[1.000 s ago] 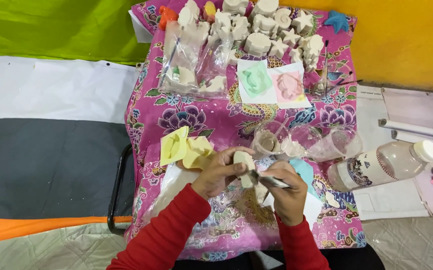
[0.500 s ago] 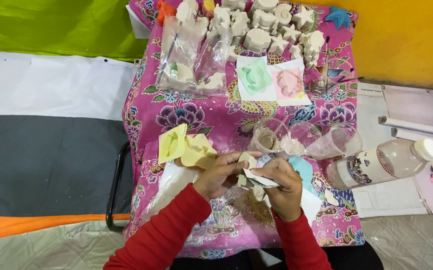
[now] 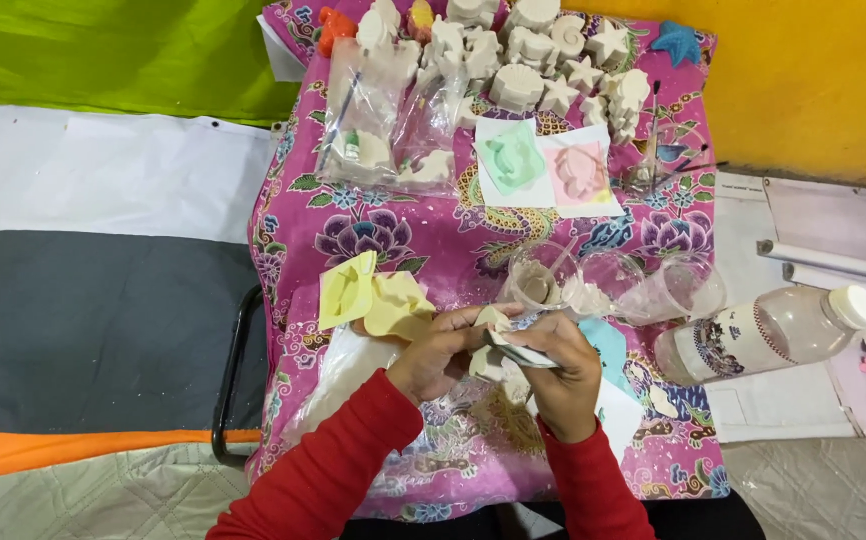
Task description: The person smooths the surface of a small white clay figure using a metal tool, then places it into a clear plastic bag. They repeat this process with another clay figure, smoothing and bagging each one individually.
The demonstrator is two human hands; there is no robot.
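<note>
Since a moment ago the hands have barely shifted — the small white plaster piece (image 3: 491, 340) has stayed pinched in the left hand (image 3: 438, 355), while the right hand (image 3: 563, 365) is closed around a thin tool (image 3: 521, 352) laid against it. Just left of the grip lie yellow moulds (image 3: 373, 298); just beyond it stand clear plastic cups (image 3: 543, 275), and a plastic bottle (image 3: 768, 335) lies off to the right — all on the pink flowered cloth (image 3: 393, 225).
</note>
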